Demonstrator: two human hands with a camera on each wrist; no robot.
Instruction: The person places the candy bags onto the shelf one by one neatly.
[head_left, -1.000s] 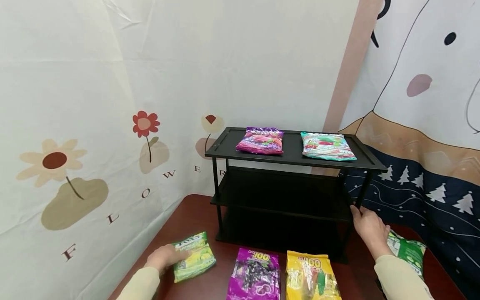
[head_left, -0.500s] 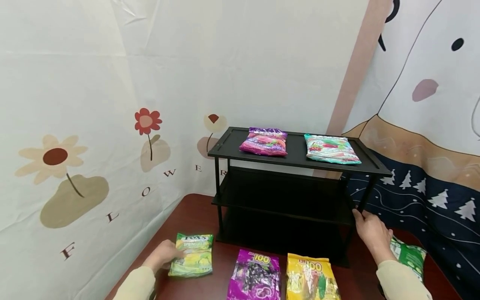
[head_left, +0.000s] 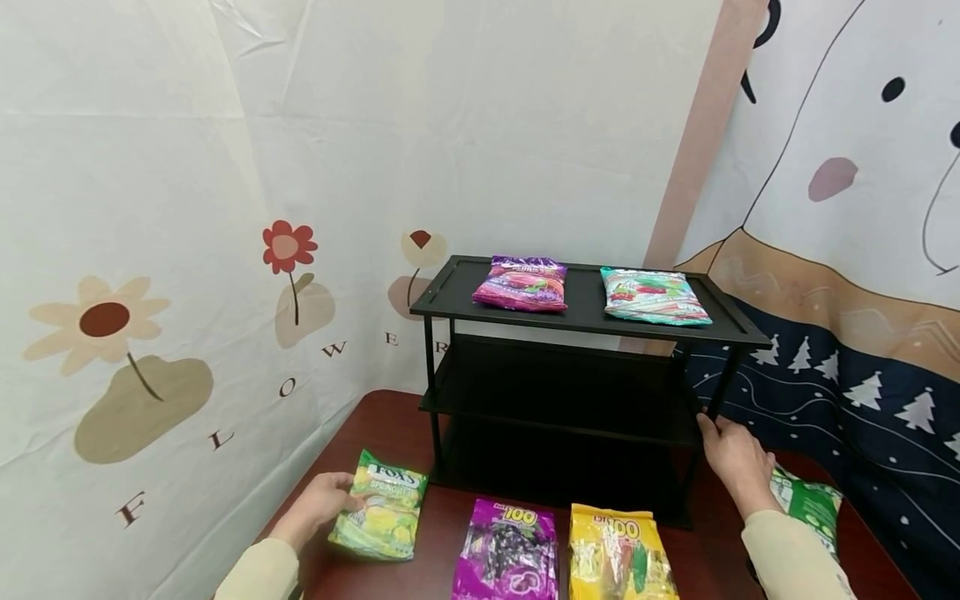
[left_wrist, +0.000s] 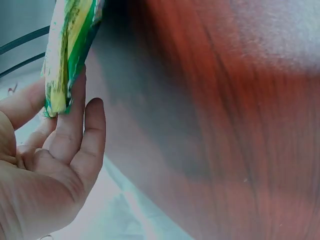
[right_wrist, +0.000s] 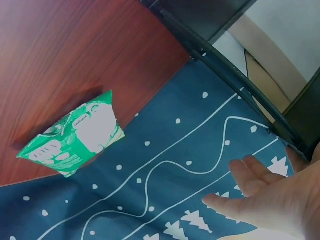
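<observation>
My left hand (head_left: 322,504) pinches the left edge of a green and yellow candy bag (head_left: 384,512) marked FOX'S. In the left wrist view that bag (left_wrist: 70,55) is seen edge-on, between thumb and fingers, with the tabletop behind. On the right, my right hand (head_left: 735,458) holds the right end of a black three-tier shelf rack (head_left: 570,392) by its middle level, at the corner post. In the right wrist view, the other fingers (right_wrist: 247,177) of this hand hang loosely curled beside the rack. Thumb contact is hidden there.
A purple candy bag (head_left: 510,550) and a yellow candy bag (head_left: 621,554) lie before the rack. Pink-purple (head_left: 522,285) and teal-white (head_left: 655,296) bags lie on its top level. Another green bag (right_wrist: 77,132) rests near the right edge of the reddish-brown table (right_wrist: 65,55). Printed cloth hangs behind.
The left hand has turned the green and yellow bag so its printed front faces up toward the head view, and shifted it slightly left. The right hand stays at the rack.
</observation>
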